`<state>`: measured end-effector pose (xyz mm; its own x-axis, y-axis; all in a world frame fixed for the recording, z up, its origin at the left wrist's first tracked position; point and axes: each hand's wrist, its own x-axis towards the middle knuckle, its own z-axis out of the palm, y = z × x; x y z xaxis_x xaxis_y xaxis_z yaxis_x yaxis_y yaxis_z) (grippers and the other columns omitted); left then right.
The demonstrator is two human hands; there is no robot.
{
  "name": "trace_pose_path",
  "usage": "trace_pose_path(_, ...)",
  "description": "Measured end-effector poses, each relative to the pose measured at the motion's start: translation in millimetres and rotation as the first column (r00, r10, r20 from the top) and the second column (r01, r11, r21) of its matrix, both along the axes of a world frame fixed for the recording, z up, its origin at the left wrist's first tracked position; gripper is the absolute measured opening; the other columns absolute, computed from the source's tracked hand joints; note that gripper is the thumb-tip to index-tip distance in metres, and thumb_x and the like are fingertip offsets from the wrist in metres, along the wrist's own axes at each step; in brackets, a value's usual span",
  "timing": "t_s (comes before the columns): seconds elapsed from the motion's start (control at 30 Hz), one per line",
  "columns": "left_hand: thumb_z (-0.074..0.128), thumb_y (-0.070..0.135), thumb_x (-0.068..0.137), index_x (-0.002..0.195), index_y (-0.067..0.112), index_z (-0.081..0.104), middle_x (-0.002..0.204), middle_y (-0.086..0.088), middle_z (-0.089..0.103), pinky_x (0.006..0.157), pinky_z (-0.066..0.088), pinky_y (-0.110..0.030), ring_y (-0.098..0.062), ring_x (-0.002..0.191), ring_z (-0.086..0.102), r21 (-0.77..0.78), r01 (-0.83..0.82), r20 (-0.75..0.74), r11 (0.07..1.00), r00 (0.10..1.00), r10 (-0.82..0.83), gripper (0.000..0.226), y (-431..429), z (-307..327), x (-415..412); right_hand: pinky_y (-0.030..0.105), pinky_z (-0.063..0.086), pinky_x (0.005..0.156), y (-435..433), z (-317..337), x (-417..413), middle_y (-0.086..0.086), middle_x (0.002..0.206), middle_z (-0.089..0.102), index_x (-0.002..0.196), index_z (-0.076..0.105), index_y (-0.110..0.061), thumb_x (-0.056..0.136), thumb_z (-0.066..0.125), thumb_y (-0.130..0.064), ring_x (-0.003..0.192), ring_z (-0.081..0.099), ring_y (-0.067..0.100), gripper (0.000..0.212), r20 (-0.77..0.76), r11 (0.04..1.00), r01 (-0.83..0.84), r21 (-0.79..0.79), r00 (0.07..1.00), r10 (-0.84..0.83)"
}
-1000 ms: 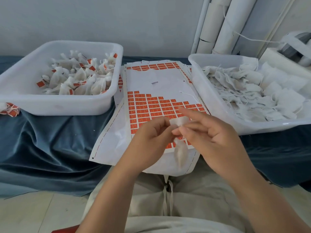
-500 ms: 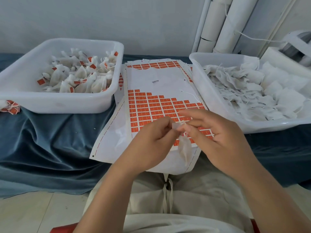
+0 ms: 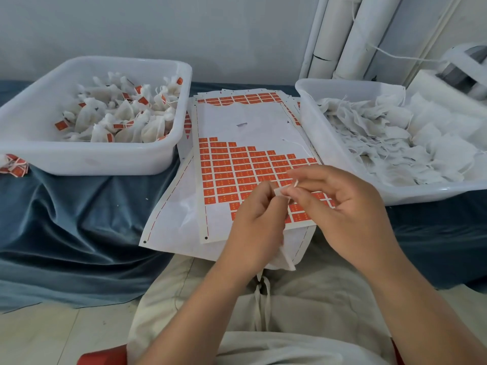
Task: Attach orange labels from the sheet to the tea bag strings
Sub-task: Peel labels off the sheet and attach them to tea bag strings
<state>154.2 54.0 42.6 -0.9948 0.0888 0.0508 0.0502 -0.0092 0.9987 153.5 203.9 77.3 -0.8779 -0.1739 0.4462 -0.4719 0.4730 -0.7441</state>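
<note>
Blue cloth (image 3: pixel 66 219) carries a left bin (image 3: pixel 87 163) of labelled bags (image 3: pixel 123 111) and a right bin (image 3: pixel 350 84) of many bare bags (image 3: pixel 395 143); left hand (image 3: pixel 253 225) and right hand (image 3: pixel 347 206) pinch one string (image 3: pixel 295 183).

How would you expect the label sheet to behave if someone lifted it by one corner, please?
Probably floppy: the label sheet looks like thin paper, and the sheets under it sag at the front edge. Likely very light. It may slide easily, lying loose on that stack.
</note>
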Motion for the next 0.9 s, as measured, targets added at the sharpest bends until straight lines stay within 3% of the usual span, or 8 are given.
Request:
trace_pose_path(0.13,0.043,0.026,0.095,0.079,0.008,0.055,0.068,-0.007,0.054,0.054,0.04,-0.023,-0.012,0.061,0.045,-0.171,-0.062,-0.169,0.983,0.985,0.032,0.026,-10,0,-3,0.016,0.052,0.094,-1,-2,0,-0.027,0.109,0.074,0.119,0.069,-0.042,0.103,0.069,-0.023,0.11,0.07,0.0,0.025,0.007,1.0,-0.018,0.01,1.0,0.018)
trace_pose_path(0.27,0.042,0.025,0.091,0.075,0.005,0.054,0.068,-0.01,0.056,0.059,0.048,-0.047,-0.029,0.066,0.052,-0.258,-0.071,-0.231,0.963,0.973,0.01,0.028,-16,1,-4,0.016,0.055,0.086,-2,-6,0,-0.014,0.102,0.076,0.123,0.068,-0.035,0.104,0.065,-0.017,0.104,0.074,0.01,0.026,0.032,0.997,-0.067,-0.026,0.997,0.068)
trace_pose_path(0.43,0.038,0.032,0.088,0.073,0.008,0.056,0.066,-0.006,0.057,0.063,0.052,-0.054,-0.028,0.068,0.054,-0.338,-0.071,-0.247,0.938,0.969,-0.016,0.034,-19,2,-4,0.012,0.054,0.082,-2,-7,-2,-0.015,0.098,0.076,0.125,0.068,-0.03,0.104,0.065,-0.015,0.097,0.075,0.008,0.025,0.042,0.996,-0.092,-0.014,0.995,0.092)
trace_pose_path(0.57,0.038,0.033,0.089,0.075,0.008,0.057,0.068,-0.006,0.058,0.062,0.05,-0.049,-0.027,0.068,0.055,-0.327,-0.058,-0.214,0.943,0.977,-0.014,0.034,-19,1,-5,0.01,0.053,0.08,-2,-7,-2,-0.018,0.098,0.075,0.124,0.067,-0.036,0.105,0.065,-0.017,0.095,0.075,0.005,0.028,0.046,0.997,-0.08,-0.008,0.996,0.08)
trace_pose_path(0.73,0.041,0.024,0.095,0.071,0.018,0.058,0.068,-0.001,0.061,0.054,0.046,-0.019,-0.014,0.061,0.056,-0.256,-0.018,-0.152,0.967,0.988,-0.022,0.03,-22,-1,-7,0.016,0.057,0.082,-4,-8,-3,-0.015,0.103,0.074,0.121,0.067,-0.044,0.106,0.063,-0.019,0.097,0.075,0.007,0.029,0.096,0.996,-0.065,-0.06,0.993,0.071)
trace_pose_path(0.9,0.041,0.028,0.102,0.068,0.028,0.055,0.066,0.008,0.06,0.056,0.046,-0.015,-0.006,0.061,0.058,-0.22,-0.041,-0.177,0.975,0.984,0.002,0.037,-24,0,-7,0.014,0.057,0.083,-7,-10,-4,-0.018,0.107,0.073,0.114,0.068,-0.047,0.106,0.064,-0.017,0.099,0.074,0.004,0.032,0.139,0.994,-0.05,-0.102,0.988,0.064)
